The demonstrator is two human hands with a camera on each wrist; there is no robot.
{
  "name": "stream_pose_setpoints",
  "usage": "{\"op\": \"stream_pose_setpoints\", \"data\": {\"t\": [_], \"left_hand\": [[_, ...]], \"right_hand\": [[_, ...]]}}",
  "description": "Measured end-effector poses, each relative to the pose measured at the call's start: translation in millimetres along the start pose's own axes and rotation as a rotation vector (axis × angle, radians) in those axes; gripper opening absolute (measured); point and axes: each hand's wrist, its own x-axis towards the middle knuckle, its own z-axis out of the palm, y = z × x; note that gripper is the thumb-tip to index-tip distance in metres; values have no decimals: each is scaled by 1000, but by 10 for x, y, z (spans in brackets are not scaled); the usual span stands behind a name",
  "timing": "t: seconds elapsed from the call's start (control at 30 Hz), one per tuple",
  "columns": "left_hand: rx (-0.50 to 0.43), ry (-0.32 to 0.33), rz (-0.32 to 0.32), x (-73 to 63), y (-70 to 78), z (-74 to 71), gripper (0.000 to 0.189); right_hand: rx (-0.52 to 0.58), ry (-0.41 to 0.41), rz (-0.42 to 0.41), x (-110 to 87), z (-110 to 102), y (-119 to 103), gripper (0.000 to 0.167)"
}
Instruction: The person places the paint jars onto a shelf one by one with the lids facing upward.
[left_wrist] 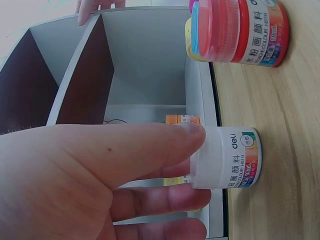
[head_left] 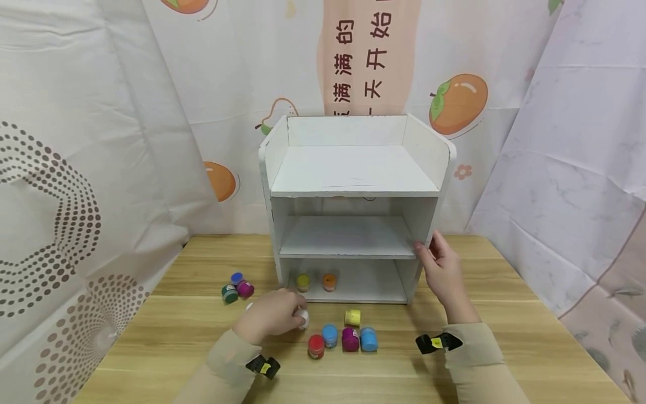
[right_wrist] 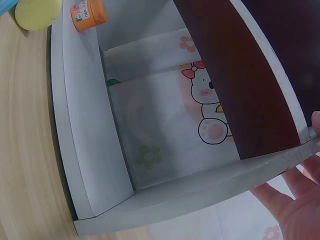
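Observation:
My left hand (head_left: pixel 270 315) pinches a small white paint jar (left_wrist: pixel 235 157) by its lid between thumb and fingers, in front of the shelf's lower left corner. The jar's label faces the left wrist camera. On the right, my right hand (head_left: pixel 446 275) grips the side panel of the white shelf unit (head_left: pixel 353 168), thumb at the front edge and fingers along the outer face. Inside the bottom compartment stand a yellow paint jar (head_left: pixel 303 283) and an orange paint jar (head_left: pixel 329 282), toward its left side.
Before the shelf lie a red jar (head_left: pixel 316 346), two blue jars, a purple jar (head_left: pixel 350 339) and a yellow jar (head_left: pixel 353 317). Left of the shelf, a green jar (head_left: pixel 229 293), a magenta jar (head_left: pixel 245 289) and a blue jar (head_left: pixel 237 278) cluster on the wooden table (head_left: pixel 166 336).

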Motion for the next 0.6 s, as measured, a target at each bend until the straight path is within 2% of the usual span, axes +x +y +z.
{"op": "stream_pose_setpoints", "data": {"t": [0.37, 0.6], "left_hand": [[-27, -8, -41, -39, 35, -65, 15], [-31, -29, -2, -72, 46, -125, 26]], "right_hand": [[-7, 3, -2, 0, 2, 0, 43], [-16, -3, 2, 1, -5, -18, 43]]}}
